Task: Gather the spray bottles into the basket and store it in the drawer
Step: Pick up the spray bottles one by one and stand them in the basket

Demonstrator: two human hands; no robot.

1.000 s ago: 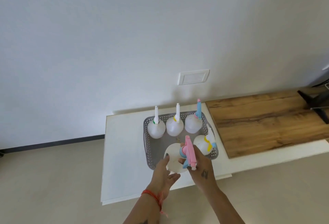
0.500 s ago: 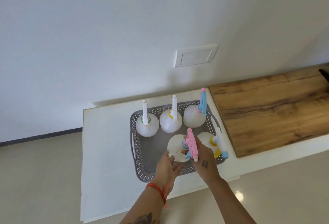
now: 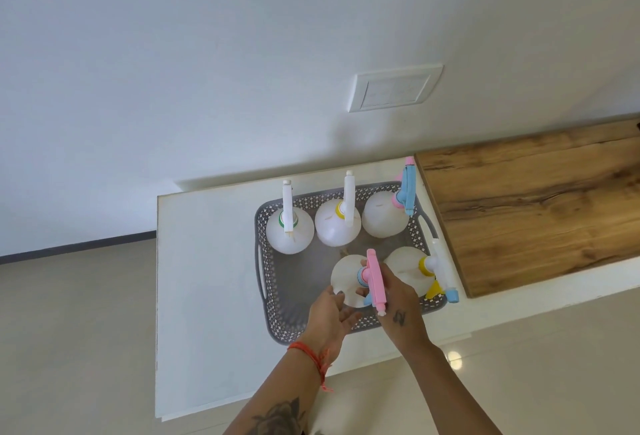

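The right hand (image 3: 394, 299) is clamped on the pink sprayer head of a white bottle (image 3: 346, 279) in the front row of the grey basket (image 3: 266, 303). The left hand (image 3: 329, 313) is open, fingertips touching that bottle's side. Four other bottles stand close around it in the basket. The basket sits on a white cabinet top (image 3: 207, 279), beside a wooden board (image 3: 536, 209).

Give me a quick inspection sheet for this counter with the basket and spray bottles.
Surface: white counter, wooden board on its right part.
Job's things: grey basket holds five spray bottles; pink-headed bottle going in at front.
Clutter: nothing seen.
Hands: right hand grips the pink-headed bottle's sprayer; left hand open, against its body.
Cables: nothing seen.
Surroundings: white wall, wall plate, beige floor; no drawer in view.
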